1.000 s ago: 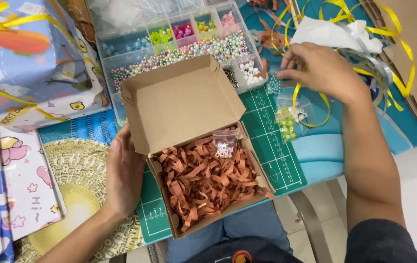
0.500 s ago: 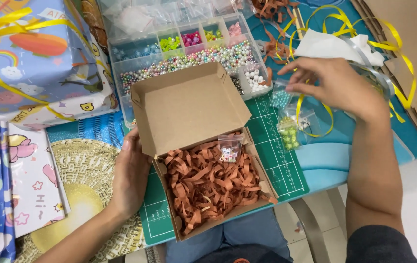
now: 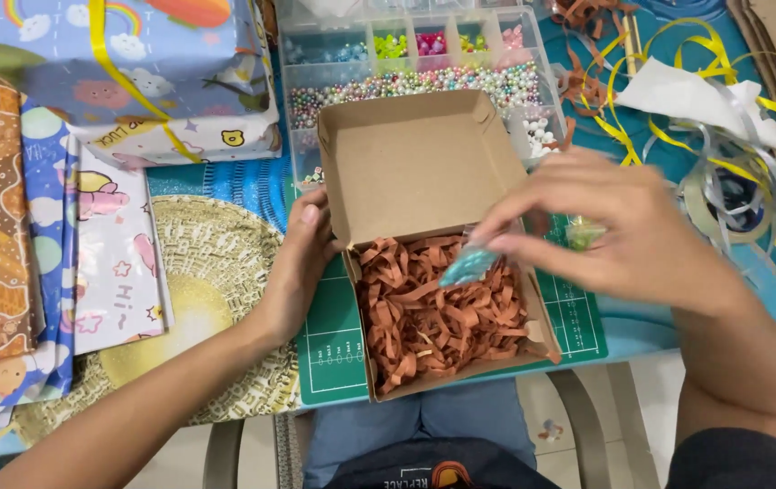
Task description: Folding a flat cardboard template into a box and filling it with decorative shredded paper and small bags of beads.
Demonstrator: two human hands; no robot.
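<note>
An open brown cardboard box (image 3: 406, 163) lies on a green cutting mat (image 3: 333, 344), its lid flipped back, its base filled with shredded brown paper (image 3: 433, 317). My left hand (image 3: 302, 263) rests flat against the box's left wall. Over the box hovers my right hand (image 3: 605, 226), blurred, its fingers pinching a small clear bag of teal beads (image 3: 467, 267) just above the shreds. A second small bag with green beads (image 3: 583, 234) lies on the mat behind that hand.
A clear compartment tray of coloured beads (image 3: 424, 63) stands behind the box. Yellow and silver ribbons (image 3: 723, 118) and white tissue lie at the right. A wrapped gift (image 3: 161, 72), patterned paper sheets (image 3: 53, 235) and a gold round mat (image 3: 197, 299) fill the left.
My right hand has come from the ribbon pile at the right to over the box, now carrying a small teal bead bag. The left hand stays on the box's side.
</note>
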